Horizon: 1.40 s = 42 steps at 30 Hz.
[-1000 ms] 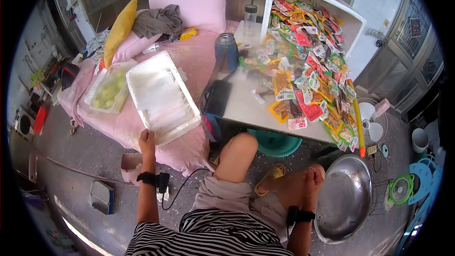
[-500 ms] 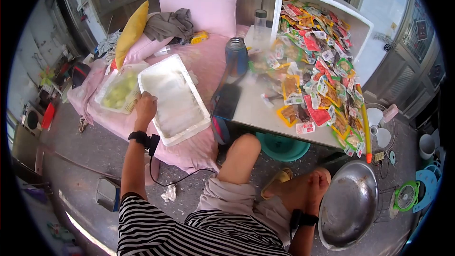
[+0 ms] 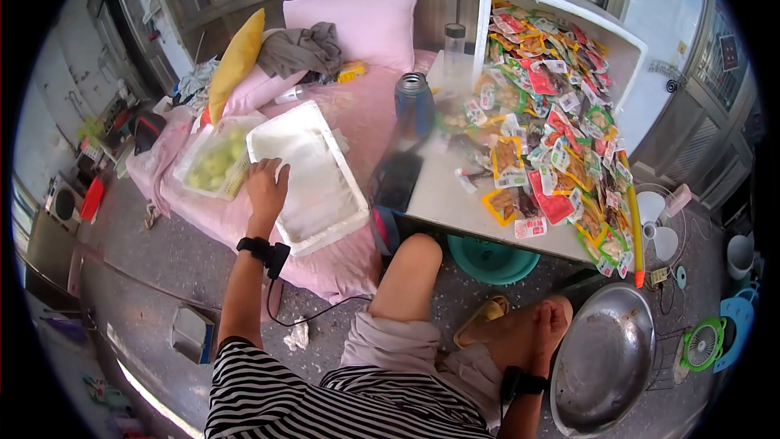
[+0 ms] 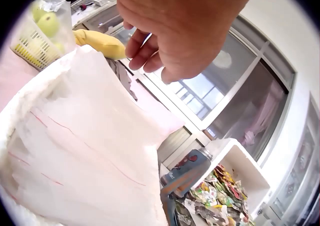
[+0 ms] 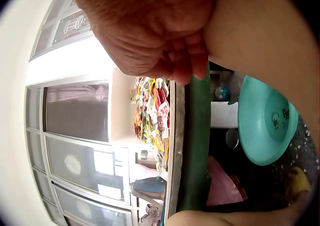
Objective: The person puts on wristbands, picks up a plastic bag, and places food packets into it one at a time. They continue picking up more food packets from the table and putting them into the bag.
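My left hand [image 3: 266, 195] is over the left rim of a shallow white foam tray [image 3: 313, 195], which lies on the pink bed. In the left wrist view the fingers [image 4: 145, 51] hang loosely bent above the tray's far end, with nothing between them. Thin red lines mark the tray's white inside. My right hand [image 3: 551, 325] rests by my right knee, its fingers loosely curled and holding nothing. Beside the tray's left edge stands a white basket [image 3: 197, 187] of green fruit, partly wrapped in clear plastic.
Many small food packets [image 3: 561, 162] spill from a tipped foam box [image 3: 630, 57] across the table [image 3: 435, 187]. A flask [image 3: 414, 106] and a dark phone [image 3: 398, 181] are at its left side. A metal basin [image 3: 601, 366] is by my right leg; a green basin [image 3: 496, 264] sits under the table.
My left hand has let go of the tray's near left corner and moved up along its left rim. The tray stays on the bed. My right hand keeps its place.
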{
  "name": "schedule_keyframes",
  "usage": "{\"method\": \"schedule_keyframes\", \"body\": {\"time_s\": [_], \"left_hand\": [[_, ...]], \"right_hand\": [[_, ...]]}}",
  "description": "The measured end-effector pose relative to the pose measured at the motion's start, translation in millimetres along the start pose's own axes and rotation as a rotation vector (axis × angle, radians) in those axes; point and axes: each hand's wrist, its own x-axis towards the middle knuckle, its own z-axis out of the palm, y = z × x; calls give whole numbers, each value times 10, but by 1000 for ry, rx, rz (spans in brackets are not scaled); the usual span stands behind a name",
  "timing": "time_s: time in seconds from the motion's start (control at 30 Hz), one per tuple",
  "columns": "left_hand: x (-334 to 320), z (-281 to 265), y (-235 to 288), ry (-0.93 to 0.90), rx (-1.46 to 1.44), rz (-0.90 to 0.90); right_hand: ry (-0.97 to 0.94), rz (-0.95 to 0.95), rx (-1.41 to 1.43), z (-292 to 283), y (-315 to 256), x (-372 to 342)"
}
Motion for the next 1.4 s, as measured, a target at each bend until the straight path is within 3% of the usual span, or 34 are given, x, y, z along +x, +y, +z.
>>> {"method": "schedule_keyframes", "body": {"time_s": [0.17, 0.23, 0.33, 0.43, 0.53, 0.63, 0.73, 0.93, 1.03, 1.17, 1.4], "left_hand": [[-309, 197, 1254, -270, -495, -130], [-384, 369, 1566, -369, -399, -81], [-476, 923, 1727, -294, -261, -28], [-332, 1008, 1928, -443, -92, -139], [-272, 1118, 1984, -467, 15, -185], [-194, 1183, 1985, -577, 11, -244], [-118, 1113, 2013, -629, -54, -337], [-288, 1147, 1891, -380, -277, -318], [-367, 868, 1852, -299, -385, -333], [-473, 103, 1749, -161, -454, -345], [-925, -811, 564, 111, -125, -638]], "right_hand": [[-15, -24, -8, -2, 226, 53], [-14, -38, -29, 10, 221, 58], [-26, -26, -28, 4, 115, 26], [-6, 3, -51, -101, 158, 13], [-4, -54, -50, -107, 137, -18], [16, -4, -72, -56, 9, -42], [40, -67, -124, -7, -8, -28], [1, -105, -171, -90, 149, 8], [-1, -161, -196, -97, 181, 18], [-4, -125, -189, -54, 158, -9], [1, -145, -291, -67, 223, 28]]}}
